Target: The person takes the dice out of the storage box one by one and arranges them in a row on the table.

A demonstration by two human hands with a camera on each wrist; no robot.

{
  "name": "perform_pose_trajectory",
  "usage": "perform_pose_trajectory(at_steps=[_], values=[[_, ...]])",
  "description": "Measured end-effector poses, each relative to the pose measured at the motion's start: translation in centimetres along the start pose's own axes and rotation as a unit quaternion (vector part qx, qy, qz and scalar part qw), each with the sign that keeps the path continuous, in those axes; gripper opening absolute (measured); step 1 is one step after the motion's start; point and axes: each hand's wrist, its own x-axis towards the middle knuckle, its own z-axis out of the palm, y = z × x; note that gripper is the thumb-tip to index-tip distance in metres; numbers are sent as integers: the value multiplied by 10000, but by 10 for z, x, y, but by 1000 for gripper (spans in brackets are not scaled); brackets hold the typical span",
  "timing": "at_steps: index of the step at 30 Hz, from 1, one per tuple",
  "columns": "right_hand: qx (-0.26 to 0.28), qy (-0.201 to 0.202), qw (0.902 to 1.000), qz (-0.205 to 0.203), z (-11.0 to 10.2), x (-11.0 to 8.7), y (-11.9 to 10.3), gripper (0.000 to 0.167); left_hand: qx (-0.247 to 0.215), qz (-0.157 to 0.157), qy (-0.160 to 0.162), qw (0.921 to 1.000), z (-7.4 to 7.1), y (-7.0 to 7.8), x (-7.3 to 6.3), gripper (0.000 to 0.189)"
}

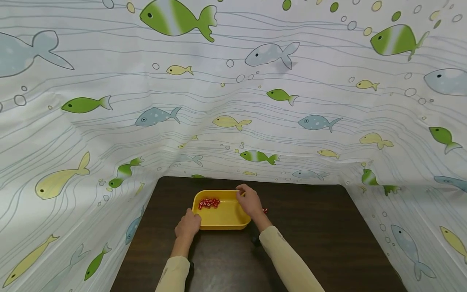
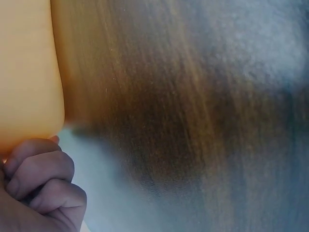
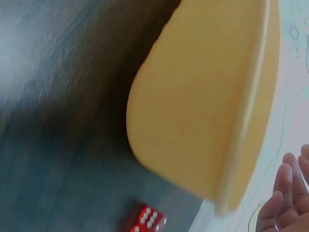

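Observation:
A yellow plastic tray (image 1: 222,217) lies on the dark table, and a cluster of red dice with white pips (image 1: 209,203) is inside its left part. My left hand (image 1: 188,224) grips the tray's near left corner; its curled fingers (image 2: 46,166) show against the tray wall (image 2: 29,72) in the left wrist view. Over the tray's right end is my right hand (image 1: 249,200), its fingers loosely bent and holding nothing visible. Outside the tray, beside my right wrist, are red dice (image 1: 265,211), partly hidden; one red die (image 3: 148,220) shows at the bottom of the right wrist view.
The dark wood-grain table (image 1: 310,235) extends around the tray. White fabric printed with fish (image 1: 233,93) surrounds the table at the back and both sides. A dark object (image 1: 255,240) sits at my right wrist.

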Motion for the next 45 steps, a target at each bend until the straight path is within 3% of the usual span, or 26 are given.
perform_pose_trajectory(at_steps=[9, 20, 31, 38, 45], values=[[-656, -725, 9952, 23, 26, 4, -5, 30, 29, 19, 52, 10000, 2, 7, 2, 55], [-712, -1660, 9834, 184, 39, -4, -7, 56, 44, 61, 45, 10000, 5, 10, 1, 55], [-2061, -1688, 9634, -281, 61, -5, -8, 55, 77, -16, 150, 9999, 7, 12, -2, 52], [-2152, -1620, 9625, -328, 65, -5, -11, 51, 27, -48, 142, 9999, 5, 9, -4, 52], [-1959, -1540, 9684, -102, 67, -4, -13, 32, 39, -110, 107, 9999, 2, 7, -4, 54]])
